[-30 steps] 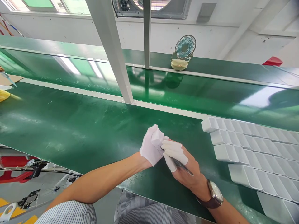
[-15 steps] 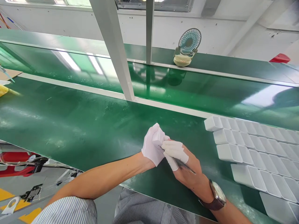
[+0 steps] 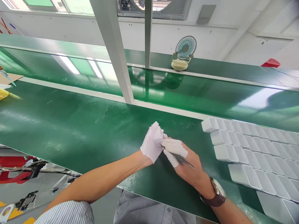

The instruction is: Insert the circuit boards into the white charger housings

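My left hand, in a white glove, is closed around a small white box-shaped piece. The fingers hide much of that piece, and white on white makes its outline hard to follow. White coverings sit on several fingers of my right hand, which pinches a thin dark metal tool that looks like tweezers. The tool's tip meets the near right side of the white piece, where the fingers partly cover it. Both hands are together above the green tabletop.
Rows of nested white plastic boxes line the right side. A grey upright post rises at the bench's back rail. Beyond it stand a small fan and a red object. Something yellow lies far left.
The head view has tilted up slightly, showing more wall and window. My left hand has turned a little around the white piece; the right hand keeps its grip on the tweezers.
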Demonstrator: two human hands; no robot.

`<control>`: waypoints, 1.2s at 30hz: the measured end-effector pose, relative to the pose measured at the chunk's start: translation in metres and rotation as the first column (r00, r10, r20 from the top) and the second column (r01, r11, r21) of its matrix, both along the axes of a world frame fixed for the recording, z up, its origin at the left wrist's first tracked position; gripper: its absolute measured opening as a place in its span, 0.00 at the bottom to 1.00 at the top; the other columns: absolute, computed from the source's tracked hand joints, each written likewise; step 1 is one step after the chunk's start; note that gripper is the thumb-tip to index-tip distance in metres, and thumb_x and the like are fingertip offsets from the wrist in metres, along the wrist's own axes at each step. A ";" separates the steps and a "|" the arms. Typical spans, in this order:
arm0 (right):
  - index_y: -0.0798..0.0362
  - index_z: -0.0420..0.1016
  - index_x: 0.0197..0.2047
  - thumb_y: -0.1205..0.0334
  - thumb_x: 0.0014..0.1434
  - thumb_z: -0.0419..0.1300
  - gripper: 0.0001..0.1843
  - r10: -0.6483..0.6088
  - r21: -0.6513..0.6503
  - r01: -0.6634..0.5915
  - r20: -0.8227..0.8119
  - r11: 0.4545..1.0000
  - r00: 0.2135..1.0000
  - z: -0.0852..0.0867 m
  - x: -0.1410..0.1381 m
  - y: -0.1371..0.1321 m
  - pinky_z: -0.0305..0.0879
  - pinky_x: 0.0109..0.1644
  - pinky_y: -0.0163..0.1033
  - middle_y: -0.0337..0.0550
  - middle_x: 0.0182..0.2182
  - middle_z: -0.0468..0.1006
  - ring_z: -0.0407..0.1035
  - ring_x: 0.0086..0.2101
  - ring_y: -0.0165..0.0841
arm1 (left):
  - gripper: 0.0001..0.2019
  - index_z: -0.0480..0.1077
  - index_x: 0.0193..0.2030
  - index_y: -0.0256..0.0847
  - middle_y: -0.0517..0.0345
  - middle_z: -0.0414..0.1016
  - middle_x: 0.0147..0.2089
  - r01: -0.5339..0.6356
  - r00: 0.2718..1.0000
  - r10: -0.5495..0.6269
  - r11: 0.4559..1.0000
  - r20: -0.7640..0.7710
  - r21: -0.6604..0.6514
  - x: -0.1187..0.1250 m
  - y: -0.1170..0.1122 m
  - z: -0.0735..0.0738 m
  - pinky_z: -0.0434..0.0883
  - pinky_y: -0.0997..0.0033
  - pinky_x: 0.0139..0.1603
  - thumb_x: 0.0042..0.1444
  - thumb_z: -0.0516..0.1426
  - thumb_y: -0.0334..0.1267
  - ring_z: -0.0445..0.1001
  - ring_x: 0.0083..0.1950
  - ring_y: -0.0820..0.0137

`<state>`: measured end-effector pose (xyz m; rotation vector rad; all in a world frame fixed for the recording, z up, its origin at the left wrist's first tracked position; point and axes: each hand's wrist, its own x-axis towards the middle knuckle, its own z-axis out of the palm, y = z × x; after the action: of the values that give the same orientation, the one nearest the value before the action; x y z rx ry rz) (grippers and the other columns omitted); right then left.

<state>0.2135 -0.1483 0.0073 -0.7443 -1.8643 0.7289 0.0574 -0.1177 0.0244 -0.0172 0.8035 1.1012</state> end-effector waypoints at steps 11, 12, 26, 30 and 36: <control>0.45 0.76 0.59 0.71 0.64 0.63 0.22 -0.128 -0.104 0.111 -0.172 0.988 0.977 0.013 0.014 -0.002 0.80 0.57 0.46 0.45 0.50 0.83 0.81 0.47 0.39 | 0.18 0.68 0.36 0.37 0.49 0.67 0.40 0.007 0.935 -0.055 0.990 0.350 0.138 -0.012 0.011 0.000 0.77 0.73 0.36 0.64 0.59 0.52 0.72 0.38 0.68; 0.46 0.75 0.59 0.71 0.64 0.62 0.22 -0.115 -0.091 0.102 -0.160 0.991 0.980 0.014 0.014 -0.002 0.80 0.56 0.45 0.46 0.50 0.83 0.81 0.47 0.39 | 0.18 0.67 0.35 0.37 0.49 0.67 0.40 0.013 0.934 -0.063 0.990 0.353 0.143 -0.012 0.011 -0.001 0.77 0.72 0.36 0.65 0.58 0.52 0.72 0.38 0.68; 0.51 0.75 0.58 0.81 0.59 0.63 0.26 -0.028 0.085 0.040 -0.147 0.996 0.989 0.012 0.016 0.002 0.78 0.51 0.45 0.50 0.49 0.81 0.77 0.49 0.39 | 0.20 0.69 0.39 0.33 0.48 0.68 0.39 0.058 0.960 -0.101 0.985 0.261 0.165 -0.007 0.008 -0.004 0.76 0.68 0.37 0.65 0.57 0.53 0.71 0.36 0.67; 0.51 0.76 0.57 0.82 0.57 0.64 0.27 -0.005 0.174 0.020 -0.083 0.984 0.997 0.009 0.012 0.004 0.78 0.52 0.45 0.49 0.49 0.81 0.77 0.50 0.39 | 0.19 0.70 0.39 0.32 0.48 0.68 0.38 0.015 0.976 -0.041 0.992 0.216 0.121 -0.003 0.006 -0.003 0.74 0.70 0.38 0.63 0.61 0.51 0.70 0.36 0.68; 0.55 0.74 0.59 0.84 0.57 0.63 0.29 0.065 0.246 -0.059 -0.015 0.967 0.998 0.000 0.011 0.003 0.75 0.60 0.56 0.54 0.50 0.81 0.75 0.54 0.44 | 0.14 0.69 0.37 0.33 0.51 0.68 0.37 0.005 0.980 -0.017 0.998 0.198 0.060 -0.002 0.006 0.002 0.73 0.71 0.36 0.60 0.63 0.43 0.69 0.34 0.71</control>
<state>0.2243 -0.1450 0.0075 -0.5188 -1.9207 0.5300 0.0553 -0.1112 0.0261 -0.0713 0.5912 1.0939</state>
